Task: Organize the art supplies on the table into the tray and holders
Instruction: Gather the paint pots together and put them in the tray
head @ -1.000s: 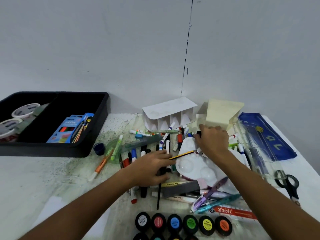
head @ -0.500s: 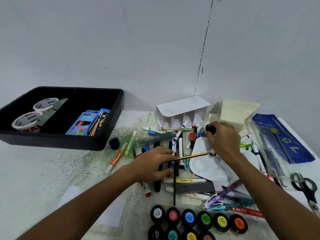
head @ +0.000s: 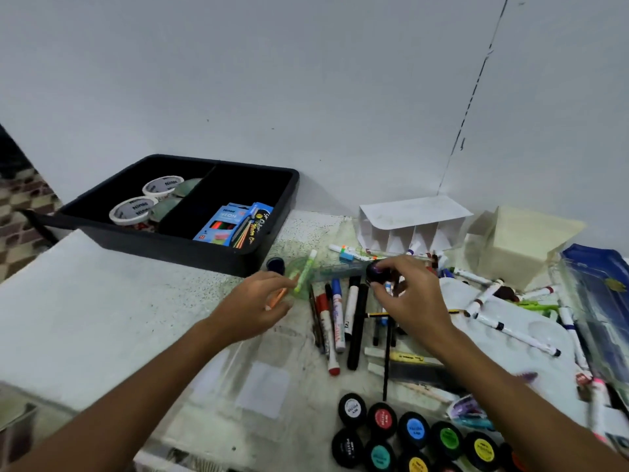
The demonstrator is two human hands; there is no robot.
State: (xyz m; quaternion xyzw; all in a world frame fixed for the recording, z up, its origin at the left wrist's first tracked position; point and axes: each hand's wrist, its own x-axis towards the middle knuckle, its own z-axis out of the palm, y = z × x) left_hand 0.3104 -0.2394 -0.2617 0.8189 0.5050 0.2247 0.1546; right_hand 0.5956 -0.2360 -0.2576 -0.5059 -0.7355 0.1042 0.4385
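My right hand (head: 413, 303) pinches a small black paint jar (head: 377, 271) above a heap of markers (head: 337, 318). Fingers relaxed and holding nothing, my left hand (head: 253, 306) hovers over the table beside an orange marker (head: 277, 298) and a green marker (head: 304, 272). A black two-part tray (head: 190, 248) stands at the back left, holding tape rolls (head: 163, 186) in its left part and a blue pencil box (head: 223, 224) in its right. A white divided holder (head: 413, 224) and a cream holder (head: 520, 245) stand at the back.
Several black paint jars with coloured labels (head: 413, 432) line the front edge. A white palette (head: 531, 330) with markers on it lies to the right, next to a blue pouch (head: 599, 281). A second small dark jar (head: 275, 265) sits by the tray. The table's left edge is near.
The view has swung left. My right hand lifted a small black jar off the pile and carried it left. My left hand let go of the yellow pencil and moved left toward the green marker.
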